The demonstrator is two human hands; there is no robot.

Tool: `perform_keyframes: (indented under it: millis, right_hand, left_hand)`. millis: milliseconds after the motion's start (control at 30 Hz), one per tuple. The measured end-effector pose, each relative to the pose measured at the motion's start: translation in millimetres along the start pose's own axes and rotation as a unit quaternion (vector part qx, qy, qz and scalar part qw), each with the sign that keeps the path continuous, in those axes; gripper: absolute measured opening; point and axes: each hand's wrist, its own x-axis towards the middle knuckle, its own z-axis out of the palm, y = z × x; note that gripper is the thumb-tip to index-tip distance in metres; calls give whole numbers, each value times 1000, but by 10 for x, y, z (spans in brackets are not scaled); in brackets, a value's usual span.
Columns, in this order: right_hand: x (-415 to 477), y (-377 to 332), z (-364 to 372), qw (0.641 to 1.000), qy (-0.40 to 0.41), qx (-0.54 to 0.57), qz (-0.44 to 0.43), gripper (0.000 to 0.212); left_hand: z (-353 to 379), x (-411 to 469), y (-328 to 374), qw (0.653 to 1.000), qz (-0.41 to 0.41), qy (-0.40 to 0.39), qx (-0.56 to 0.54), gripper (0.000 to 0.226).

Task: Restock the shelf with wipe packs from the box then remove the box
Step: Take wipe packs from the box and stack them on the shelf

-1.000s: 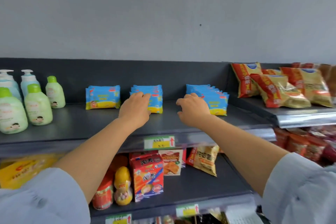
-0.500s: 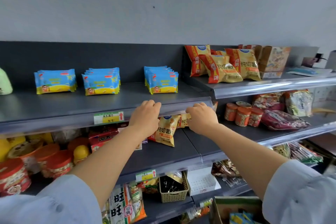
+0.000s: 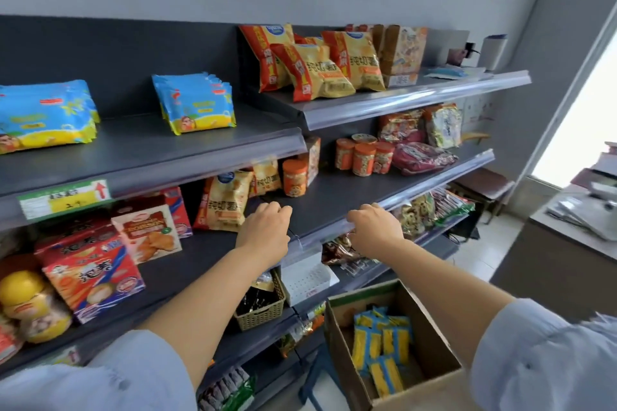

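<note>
While both arms are reaching toward the front edge of the middle shelf, the left grip and the right grip are hanging loosely curled, released and holding nothing. Two stacks of blue wipe packs are lying on the top shelf, one near its right end, one toward its left. Spare packs are standing inside the open cardboard box, which is sitting below the right arm.

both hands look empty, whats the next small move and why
Probably lower both hands into the cardboard box and grip more wipe packs: the left hand and right hand hold nothing, packs lie in the box, and the top shelf has room.
</note>
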Motion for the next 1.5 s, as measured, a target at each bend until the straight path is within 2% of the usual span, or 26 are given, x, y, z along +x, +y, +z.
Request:
perform_keyframes:
  millis: [200, 267, 367, 567, 1167, 1300, 1500]
  right_hand:
    - [-103, 599, 379, 998, -54, -9, 16, 34]
    - [-103, 798, 538, 998, -62, -13, 16, 28]
    - [-87, 1077, 782, 997, -79, -8, 8, 33]
    - [-36, 1503, 1321, 988, -153, 3, -1, 31]
    - [249, 1974, 2961, 954, -294, 56, 21, 33]
    - [225, 2066, 3398, 942, -330, 59, 9, 39]
    - [169, 2214, 4049, 924, -373, 83, -12, 37]
  left_hand:
    - [525, 182, 584, 998, 8, -50, -23, 37]
    - [705, 254, 798, 998, 1, -63, -31, 38]
    - [989, 328, 1090, 995, -12, -85, -44, 41]
    - [1591, 375, 1495, 987, -36, -133, -77, 41]
    - [3454, 634, 1851, 944, -49, -305, -120, 38]
    - [3927, 544, 1953, 929, -74, -340, -129, 39]
    - [4663, 337, 2218, 895, -130, -413, -112, 29]
